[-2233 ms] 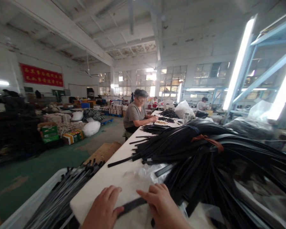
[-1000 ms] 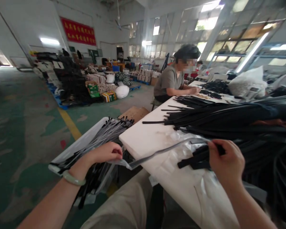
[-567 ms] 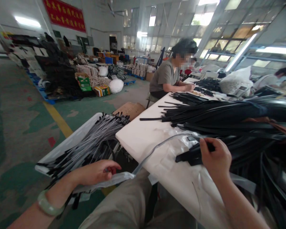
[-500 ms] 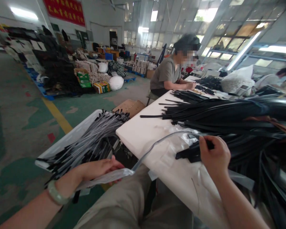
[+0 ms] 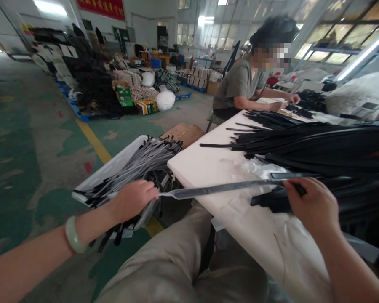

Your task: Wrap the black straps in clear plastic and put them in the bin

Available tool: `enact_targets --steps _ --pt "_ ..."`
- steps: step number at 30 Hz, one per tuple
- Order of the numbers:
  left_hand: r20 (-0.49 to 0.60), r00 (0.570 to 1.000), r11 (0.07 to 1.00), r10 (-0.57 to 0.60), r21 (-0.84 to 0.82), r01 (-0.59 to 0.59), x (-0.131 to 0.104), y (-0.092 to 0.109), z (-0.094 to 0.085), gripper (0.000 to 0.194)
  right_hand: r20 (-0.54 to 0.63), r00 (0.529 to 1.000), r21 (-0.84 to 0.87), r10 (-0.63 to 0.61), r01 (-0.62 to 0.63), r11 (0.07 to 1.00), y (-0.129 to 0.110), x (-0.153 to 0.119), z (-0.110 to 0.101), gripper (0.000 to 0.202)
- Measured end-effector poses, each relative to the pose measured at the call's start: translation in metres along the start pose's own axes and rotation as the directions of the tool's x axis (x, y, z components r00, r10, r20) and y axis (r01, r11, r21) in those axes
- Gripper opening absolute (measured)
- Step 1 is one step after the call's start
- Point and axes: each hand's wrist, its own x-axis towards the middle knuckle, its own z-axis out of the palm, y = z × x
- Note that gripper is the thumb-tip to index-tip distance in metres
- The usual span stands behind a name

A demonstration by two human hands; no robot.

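Note:
A black strap in a clear plastic sleeve (image 5: pixel 221 188) is stretched nearly level across the table corner. My left hand (image 5: pixel 134 201) pinches the twisted, empty-looking end of the sleeve. My right hand (image 5: pixel 314 204) is closed on the strap's other end, and a short black tip shows between thumb and fingers. Beneath the left hand, several sleeved straps with black ends (image 5: pixel 135 168) lie in a white tray (image 5: pixel 109 162). Beside the right hand, a large heap of loose black straps (image 5: pixel 318 147) covers the table's far side.
The white table (image 5: pixel 194 166) has crumpled clear plastic (image 5: pixel 259 166) on it. A co-worker (image 5: pixel 236 84) sits at its far end, hands over small parts. A cardboard box (image 5: pixel 185 134) stands on the floor behind the tray. Stacked goods on blue pallets (image 5: pixel 82 115) stand at back left.
The sleeved strap has gone from sagging and curved to pulled straight. My left hand has risen and closed on the sleeve's end. The view has swung slightly left.

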Motion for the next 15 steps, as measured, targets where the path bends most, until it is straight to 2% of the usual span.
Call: enact_targets --steps 1,3,6,10,12,15 --pt "-0.091 0.995 0.986 0.034 0.164 -0.019 -0.004 -0.012 -0.002 0.039 0.046 0.999 0.027 -0.014 0.013 1.0 0.005 -0.001 0.004 0.022" --pt "-0.198 0.979 0.916 0.057 0.4 0.028 -0.014 -0.038 -0.007 0.038 0.113 0.993 0.1 -0.035 0.024 0.995 0.015 -0.004 0.017 0.024" --pt "-0.347 0.938 0.793 0.009 0.573 0.205 -0.029 -0.077 -0.016 0.038 0.144 0.988 0.205 -0.046 0.016 0.979 0.032 -0.012 0.043 0.023" --pt "-0.532 0.845 0.719 -0.057 0.565 0.405 -0.038 -0.118 -0.017 0.036 0.167 0.981 0.308 -0.101 0.045 0.95 0.045 -0.019 0.067 0.019" --pt "-0.584 0.806 0.709 -0.097 0.528 0.468 -0.035 -0.132 -0.014 0.035 0.237 0.964 0.324 -0.118 0.036 0.946 0.041 -0.02 0.067 0.022" --pt "-0.63 0.763 0.714 -0.145 0.466 0.521 -0.027 -0.14 -0.01 0.038 0.326 0.941 0.287 -0.094 -0.004 0.958 0.024 -0.018 0.055 0.023"
